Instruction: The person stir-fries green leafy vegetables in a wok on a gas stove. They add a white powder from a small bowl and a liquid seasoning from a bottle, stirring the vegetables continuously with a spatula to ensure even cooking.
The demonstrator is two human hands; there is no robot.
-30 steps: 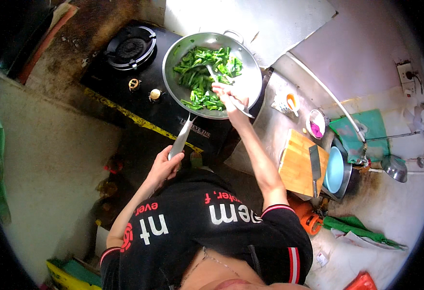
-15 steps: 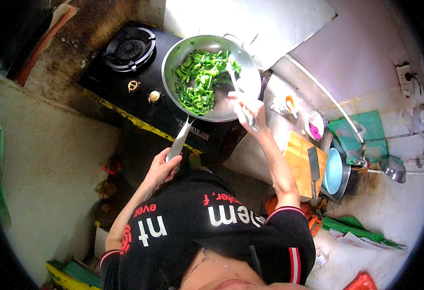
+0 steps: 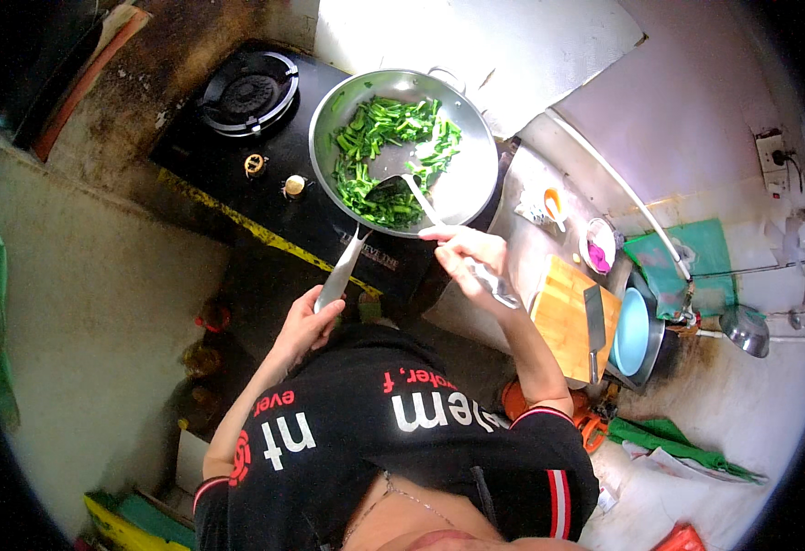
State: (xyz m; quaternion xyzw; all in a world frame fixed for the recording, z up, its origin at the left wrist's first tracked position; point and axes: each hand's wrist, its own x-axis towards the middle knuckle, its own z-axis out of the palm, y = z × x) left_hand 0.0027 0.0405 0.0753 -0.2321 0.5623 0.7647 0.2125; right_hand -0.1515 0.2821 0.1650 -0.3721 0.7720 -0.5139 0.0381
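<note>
A wide steel wok (image 3: 462, 188) sits on the right part of the black gas stove (image 3: 228, 179). Chopped green leafy vegetables (image 3: 357, 151) lie around its inside in a rough ring, with bare metal in the middle. My left hand (image 3: 309, 317) is closed round the wok's long metal handle (image 3: 340, 271). Over the wok's near right rim, my right hand (image 3: 476, 257) grips a metal spatula (image 3: 421, 199). Its blade rests among the greens at the near side of the wok, partly covered by them.
An unused burner (image 3: 251, 92) and two knobs (image 3: 292, 186) are left of the wok. On the right counter stand a spice container with an orange spoon (image 3: 552, 202), a small bowl (image 3: 597, 246), and a cutting board (image 3: 559, 317) bearing a cleaver (image 3: 595, 317). Beside them is a light-blue basin (image 3: 630, 329).
My right hand has drawn the spatula from the wok's far right toward its near side. The greens have spread from a heap into a ring. My left hand keeps its hold.
</note>
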